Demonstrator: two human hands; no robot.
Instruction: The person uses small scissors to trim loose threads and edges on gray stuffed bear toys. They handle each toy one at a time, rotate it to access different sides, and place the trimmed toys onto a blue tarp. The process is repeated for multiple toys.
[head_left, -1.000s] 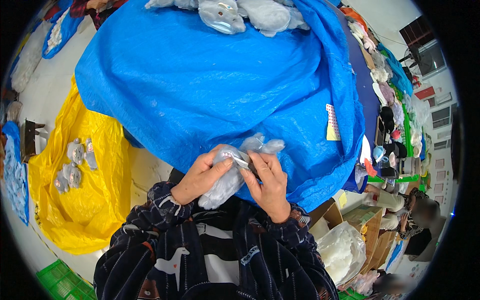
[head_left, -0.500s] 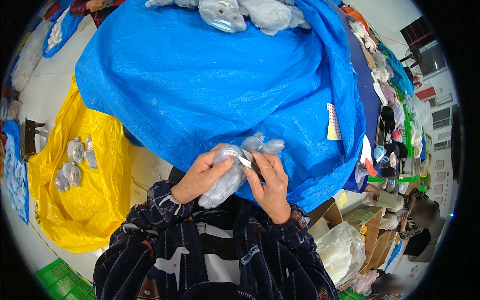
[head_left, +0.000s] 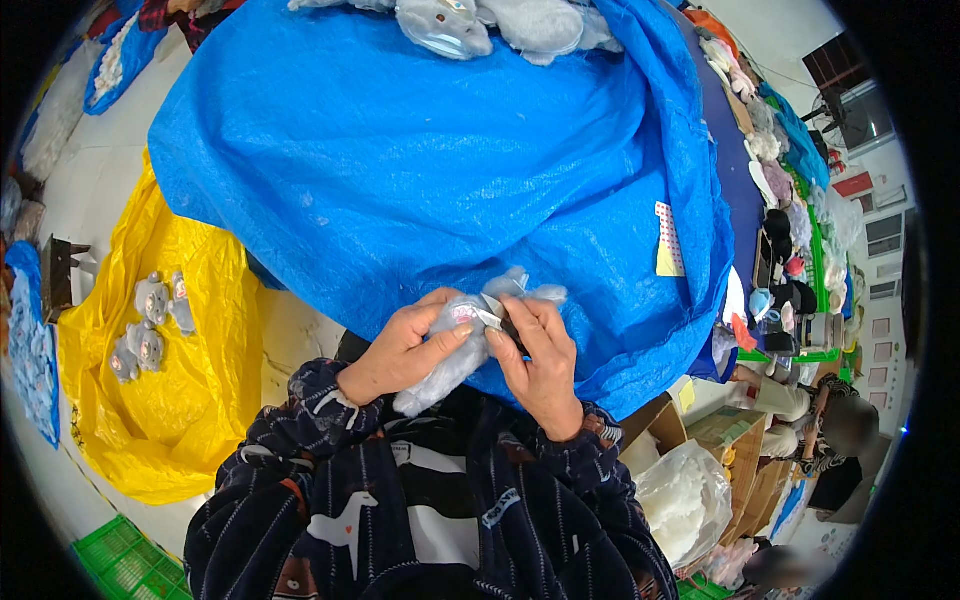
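Plush toy (head_left: 440,382) of pale grey fur is in the two hands of the person, at the near edge of a blue tarpaulin (head_left: 400,180), just in front of the body. The left hand (head_left: 398,352) is grasping the toy; its thumb presses the fur beside a small pink patch (head_left: 465,313). The right hand (head_left: 542,365) is closed in a pinch: its thumb and forefinger hold a small white pointed piece (head_left: 490,319), which lies against the toy. A dark object (head_left: 516,335) shows partly between the right fingers, but I cannot tell what it is. Two rounded grey parts of the toy stick out beyond the hands, over the tarpaulin.

At the far edge of the tarpaulin lie more grey plush toys (head_left: 540,28), close together. Near its right side there is a sheet with rows of red marks (head_left: 669,240). To the left, well apart from the hands, a yellow plastic sheet (head_left: 190,430) bears four small grey plush pieces (head_left: 151,300). At the lower right, a transparent bag (head_left: 685,500) with white stuffing stands beside cardboard boxes (head_left: 735,460).
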